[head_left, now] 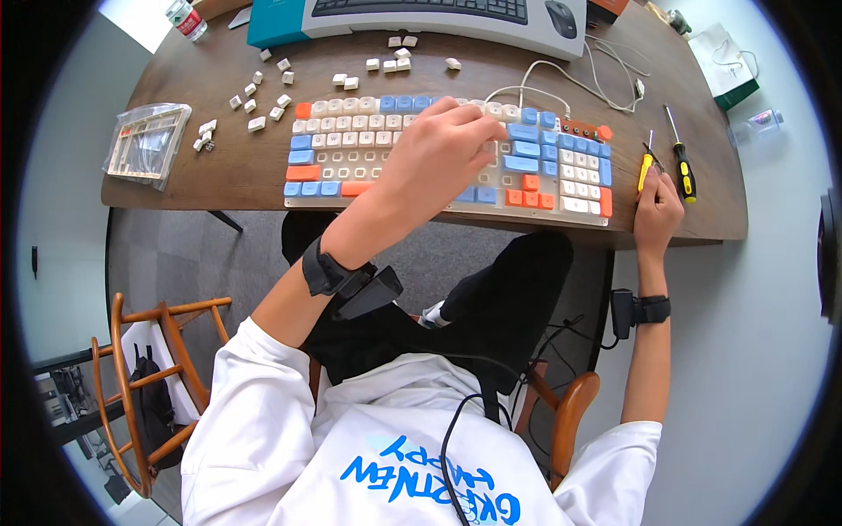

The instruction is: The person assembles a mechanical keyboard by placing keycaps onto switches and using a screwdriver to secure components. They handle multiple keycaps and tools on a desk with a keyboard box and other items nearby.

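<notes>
A keyboard with white, blue and orange keycaps lies along the table's near edge. Several sockets in its middle rows have no caps. My left hand is over its middle, fingers curled and pressed together near the blue keys at right; what they hold, if anything, is hidden. Right of the keyboard, the fingers of my right hand close around the lower end of a small yellow-handled screwdriver, whose thin metal tip points away from me. Beside it lies a larger black-and-yellow screwdriver.
Loose white keycaps are scattered behind and left of the keyboard. A plastic-wrapped frame lies at the left edge. At the back are a keyboard-and-mouse box, a bottle and a white cable. A wooden chair stands lower left.
</notes>
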A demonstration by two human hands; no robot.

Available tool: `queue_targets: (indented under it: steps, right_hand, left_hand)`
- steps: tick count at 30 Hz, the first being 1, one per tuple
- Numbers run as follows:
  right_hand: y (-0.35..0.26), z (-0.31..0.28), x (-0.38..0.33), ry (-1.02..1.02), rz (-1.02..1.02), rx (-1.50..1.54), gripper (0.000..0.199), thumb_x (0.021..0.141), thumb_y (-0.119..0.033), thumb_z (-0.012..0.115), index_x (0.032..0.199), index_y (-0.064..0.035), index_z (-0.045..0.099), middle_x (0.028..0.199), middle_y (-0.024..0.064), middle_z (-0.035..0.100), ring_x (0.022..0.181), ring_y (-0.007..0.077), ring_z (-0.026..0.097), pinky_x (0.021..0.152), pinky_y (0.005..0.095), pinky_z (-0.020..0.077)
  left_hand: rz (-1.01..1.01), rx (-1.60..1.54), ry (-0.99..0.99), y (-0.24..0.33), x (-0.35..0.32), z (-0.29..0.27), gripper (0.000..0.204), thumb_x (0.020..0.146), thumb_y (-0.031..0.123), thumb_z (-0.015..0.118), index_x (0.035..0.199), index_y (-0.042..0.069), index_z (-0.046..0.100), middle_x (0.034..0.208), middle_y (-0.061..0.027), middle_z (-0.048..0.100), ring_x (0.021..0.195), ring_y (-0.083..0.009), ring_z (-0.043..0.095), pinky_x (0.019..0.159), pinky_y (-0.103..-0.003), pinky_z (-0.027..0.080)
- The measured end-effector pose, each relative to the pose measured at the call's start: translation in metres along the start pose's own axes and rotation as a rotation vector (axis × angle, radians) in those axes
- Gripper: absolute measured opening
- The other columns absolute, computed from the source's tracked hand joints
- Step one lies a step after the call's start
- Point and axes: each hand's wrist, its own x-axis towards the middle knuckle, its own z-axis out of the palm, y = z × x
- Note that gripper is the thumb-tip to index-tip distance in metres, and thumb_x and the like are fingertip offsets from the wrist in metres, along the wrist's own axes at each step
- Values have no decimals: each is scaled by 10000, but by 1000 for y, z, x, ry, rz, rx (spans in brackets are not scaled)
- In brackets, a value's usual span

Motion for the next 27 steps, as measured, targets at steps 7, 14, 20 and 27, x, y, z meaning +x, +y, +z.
queue_targets:
  steps: [7,14,20,27]
  right_hand:
    - [-1,0,-1,20,-40,10,401,1080,-158,651,778,86,553,688,94,417,591,177,395,570,375,334]
    - [-4,-1,-1,23,-55,-2,400,1075,-160,652,772,80,551,683,99,435,584,192,411,570,386,344]
    - [-4,-1,-1,21,-53,-12,401,1077,-163,647,771,79,550,686,105,452,583,202,421,572,386,350]
    - [-4,-1,0,11,-36,-31,392,1075,-171,650,780,73,565,695,113,458,581,223,425,573,386,353]
  left_hand:
    - [52,93,59,2,-4,8,117,866,66,817,964,60,753,943,-51,739,988,-248,693,891,-364,597]
    - [56,103,74,-3,-3,5,140,844,63,860,944,60,761,965,-34,772,953,-228,702,845,-350,595]
    - [135,153,101,-4,-3,9,90,859,94,823,880,85,736,894,-6,743,918,-218,692,837,-358,585]
    - [140,205,124,-2,-6,12,114,830,106,836,868,103,729,910,20,745,923,-188,680,840,-360,574]
